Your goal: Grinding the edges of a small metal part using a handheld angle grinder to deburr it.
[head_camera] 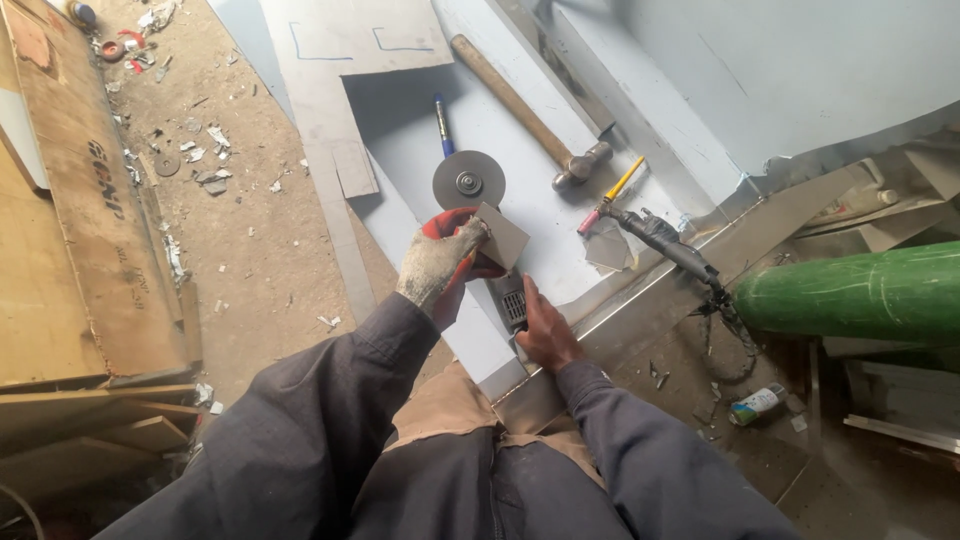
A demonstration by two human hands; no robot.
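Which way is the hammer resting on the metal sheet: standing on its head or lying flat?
Lying flat. The hammer has its whole wooden handle and its head down on the pale metal sheet, beside the grinder disc.

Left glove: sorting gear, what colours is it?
Dirty grey with red palm and fingertips, head view.

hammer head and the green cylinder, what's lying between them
In the head view, between the hammer and the green cylinder lies a welding torch with a yellow tip, on the metal sheet.

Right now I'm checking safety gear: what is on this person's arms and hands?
The left hand wears a dirty grey knit work glove with a red coated palm and fingertips. The right hand is bare, with no glove. Both arms are in long, dark grey, loose jacket sleeves reaching to the wrists.
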